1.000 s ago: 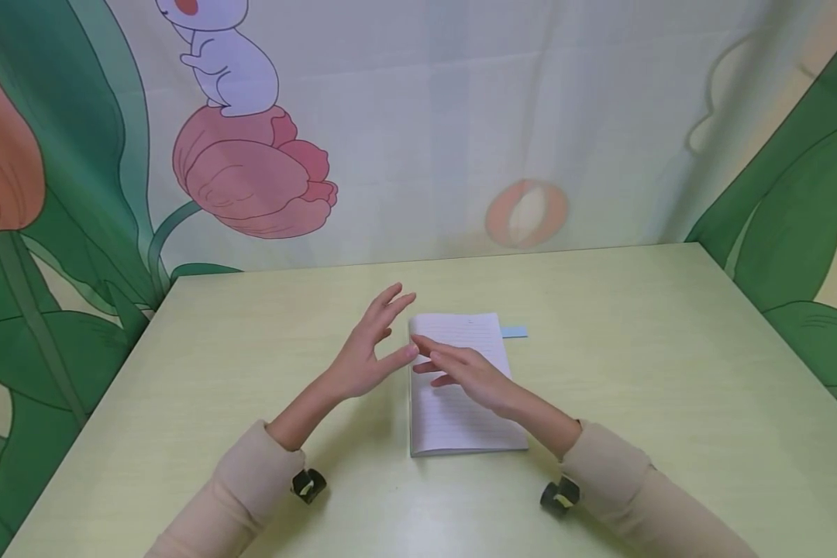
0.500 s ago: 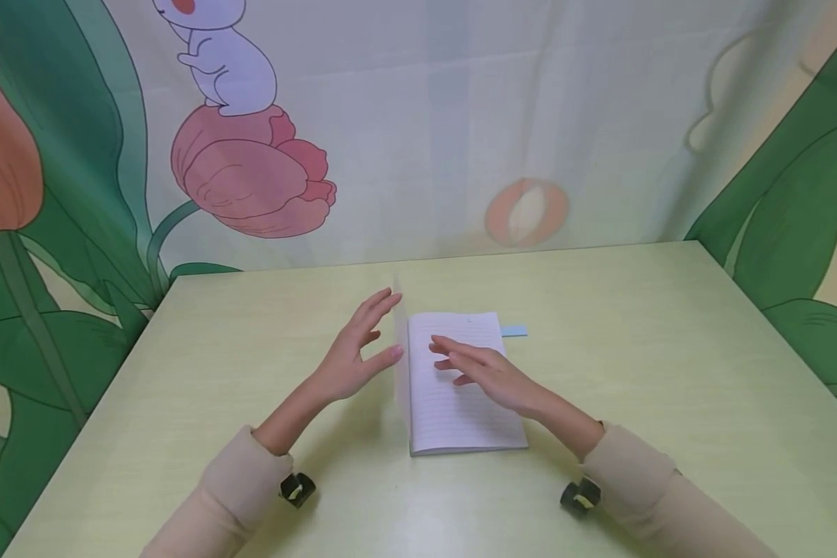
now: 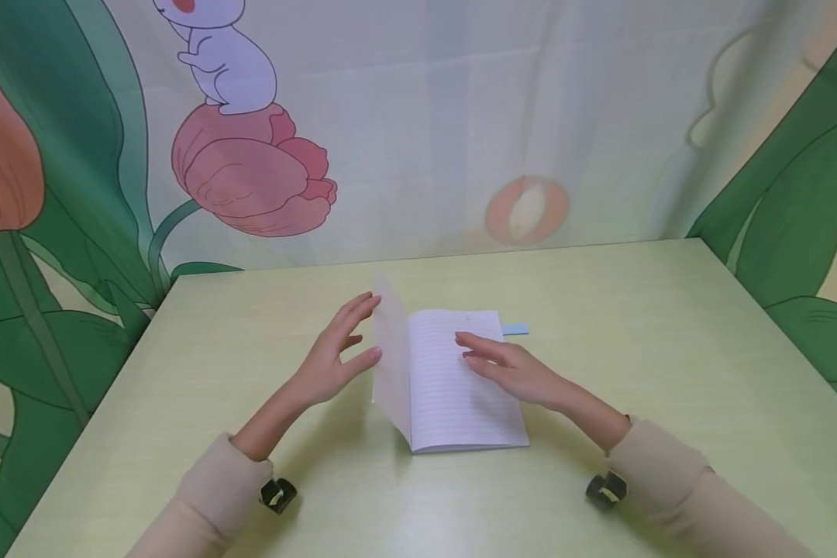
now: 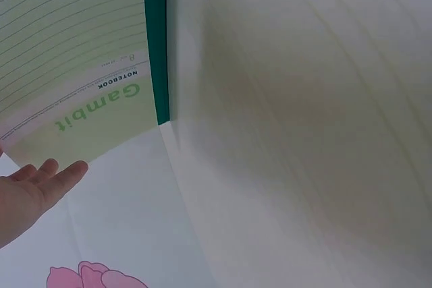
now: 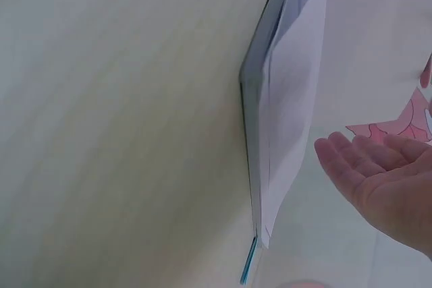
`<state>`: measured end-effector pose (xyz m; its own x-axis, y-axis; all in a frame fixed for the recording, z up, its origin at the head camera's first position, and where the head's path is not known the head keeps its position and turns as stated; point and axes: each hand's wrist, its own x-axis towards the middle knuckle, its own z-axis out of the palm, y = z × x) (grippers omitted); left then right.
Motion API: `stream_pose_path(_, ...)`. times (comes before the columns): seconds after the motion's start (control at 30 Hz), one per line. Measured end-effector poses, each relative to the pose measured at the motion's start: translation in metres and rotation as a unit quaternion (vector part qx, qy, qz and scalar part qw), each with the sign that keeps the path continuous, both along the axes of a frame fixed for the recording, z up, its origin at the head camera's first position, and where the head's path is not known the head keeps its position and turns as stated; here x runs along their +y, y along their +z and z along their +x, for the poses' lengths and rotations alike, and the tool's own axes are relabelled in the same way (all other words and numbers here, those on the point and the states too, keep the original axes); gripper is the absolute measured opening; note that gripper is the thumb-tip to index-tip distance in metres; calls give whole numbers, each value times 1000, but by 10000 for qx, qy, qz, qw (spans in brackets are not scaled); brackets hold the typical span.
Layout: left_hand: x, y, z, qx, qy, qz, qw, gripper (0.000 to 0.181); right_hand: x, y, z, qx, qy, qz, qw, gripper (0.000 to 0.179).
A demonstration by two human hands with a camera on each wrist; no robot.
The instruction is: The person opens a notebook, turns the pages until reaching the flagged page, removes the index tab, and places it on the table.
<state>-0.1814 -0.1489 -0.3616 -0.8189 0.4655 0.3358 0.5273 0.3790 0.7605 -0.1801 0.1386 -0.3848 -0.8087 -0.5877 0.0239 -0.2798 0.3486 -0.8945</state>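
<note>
A notebook [image 3: 460, 387] lies on the table with a lined page facing up and its front cover [image 3: 391, 356] raised on the left, tilted a little outward. The left wrist view shows that cover's outer side, pale green with ruled lines and the word Gambit, beside a dark green spine [image 4: 156, 45]. My left hand [image 3: 331, 360] is left of the cover, fingers extended, fingertips and thumb right at its outer side. Above the lined page my right hand [image 3: 519, 372] hovers palm down, fingers loosely straight, holding nothing. In the right wrist view, that hand [image 5: 391, 180] is apart from the pages.
A small light blue strip [image 3: 515, 329] sticks out from the notebook's right side near the top. The pale yellow-green table [image 3: 669, 372] ends at a printed curtain [image 3: 418, 139]. Small black devices [image 3: 277, 494] hang at both beige cuffs.
The cover has come up from the left edge and swung leftward, with my left hand moving left alongside it. My right hand has drawn back to the right over the page.
</note>
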Motion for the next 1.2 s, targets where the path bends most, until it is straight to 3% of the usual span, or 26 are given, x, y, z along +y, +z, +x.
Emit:
stream_pose_path(0.3, -15, -2, 2, -36, -39, 117, 9999, 61, 14, -1, -6, 631, 190, 1309, 9892, 70)
stream_pose_path(0.57, -27, -6, 1, 134, -164, 128, 9997, 61, 24, -8, -11, 784, 464, 1901, 9775, 91)
stream_pose_path(1.2, -52, -10, 8, -242, -91, -32, 9997, 61, 28, -17, -11, 902, 733, 3533, 9283, 110)
